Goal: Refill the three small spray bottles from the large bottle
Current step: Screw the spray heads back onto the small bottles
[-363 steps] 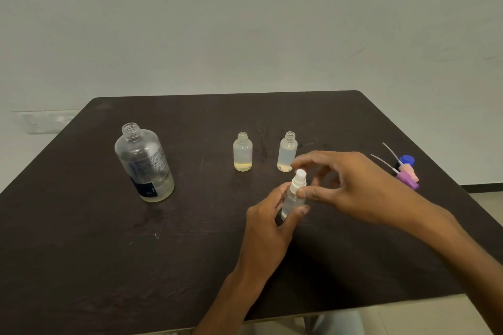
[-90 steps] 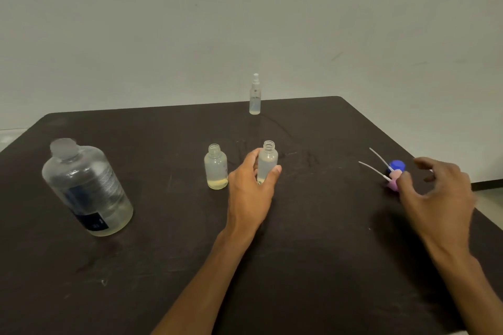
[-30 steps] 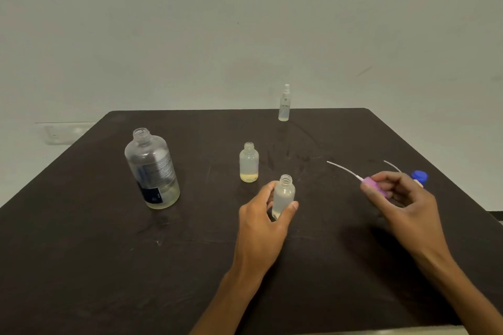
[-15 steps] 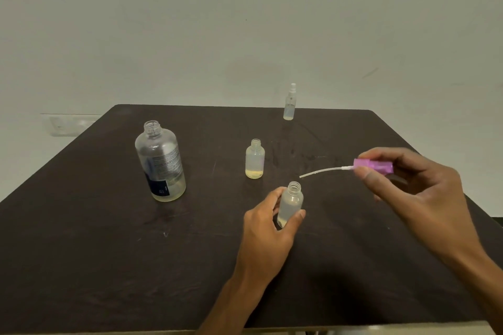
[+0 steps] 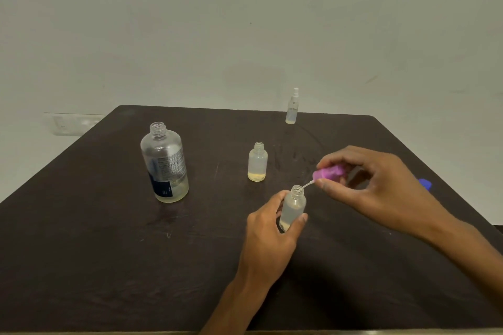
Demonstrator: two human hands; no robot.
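Observation:
My left hand (image 5: 268, 236) grips a small clear spray bottle (image 5: 293, 205) with an open neck, standing near the middle of the dark table (image 5: 95, 253). My right hand (image 5: 375, 185) pinches a pink spray head (image 5: 328, 173); its thin white tube dips into that bottle's neck. A second small uncapped bottle (image 5: 257, 162) with a little yellowish liquid stands behind. A third small bottle (image 5: 292, 106), with its white sprayer on, stands near the far edge. The large clear bottle (image 5: 164, 164), uncapped and low on liquid, stands to the left.
A blue spray head (image 5: 425, 184) lies on the table to the right, partly hidden behind my right hand. A pale wall rises behind the table, with a white socket plate (image 5: 73, 124) at the left. The table's right edge runs close to my right forearm.
My right hand has carried the pink spray head leftward and down, and its tube tip now enters the neck of the bottle held by my left hand. The camera view shifted slightly.

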